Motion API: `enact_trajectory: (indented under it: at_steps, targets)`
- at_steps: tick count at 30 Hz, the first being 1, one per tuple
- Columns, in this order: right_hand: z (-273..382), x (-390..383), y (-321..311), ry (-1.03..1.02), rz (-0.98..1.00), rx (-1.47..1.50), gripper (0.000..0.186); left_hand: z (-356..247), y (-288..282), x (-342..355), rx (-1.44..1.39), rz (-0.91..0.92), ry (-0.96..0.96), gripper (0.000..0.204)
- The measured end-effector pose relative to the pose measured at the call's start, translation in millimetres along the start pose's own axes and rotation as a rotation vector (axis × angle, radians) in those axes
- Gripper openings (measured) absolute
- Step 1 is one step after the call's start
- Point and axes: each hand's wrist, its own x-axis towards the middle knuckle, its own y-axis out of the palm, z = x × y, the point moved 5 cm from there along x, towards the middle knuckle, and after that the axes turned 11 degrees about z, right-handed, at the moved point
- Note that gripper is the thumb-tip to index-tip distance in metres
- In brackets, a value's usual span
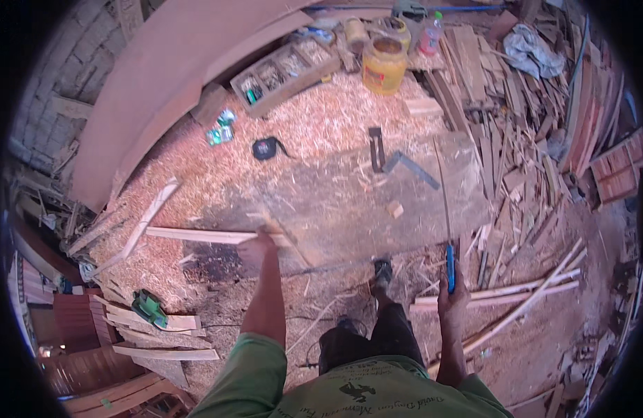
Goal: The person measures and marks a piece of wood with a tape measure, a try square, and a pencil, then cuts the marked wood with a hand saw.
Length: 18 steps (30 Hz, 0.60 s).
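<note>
A blue saw handle (451, 269) and black-printed green shirt (405, 393) show nearside of a grey-brown board (349, 219); beyond it, a yellow tub (384, 67).

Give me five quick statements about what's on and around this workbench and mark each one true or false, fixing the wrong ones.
1. The right hand holds a blue-handled tool. True.
2. The left hand touches the yellow jar. False: it is on a pale wooden strip.
3. The dark tape measure lies left of the metal square. True.
4. The green power tool is at the person's right. False: it is at the left.
5. The bottle has a green cap. True.
</note>
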Motion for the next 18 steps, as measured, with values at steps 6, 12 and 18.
enact_trajectory:
  at_steps: [6, 12, 18]
  targets:
    - [-16, 155, -20, -0.468, -0.079, -0.358, 0.059, -16, -5, -46, 0.215, -0.039, -0.211, 0.102]
    - [-24, 260, -24, -0.634, 0.152, -0.577, 0.067, -18, 32, -97, 0.222, -0.080, -0.246, 0.092]
    - [20, 256, 9, -0.691, 0.002, -0.586, 0.065, -82, 70, -217, 0.246, 0.013, -0.185, 0.103]
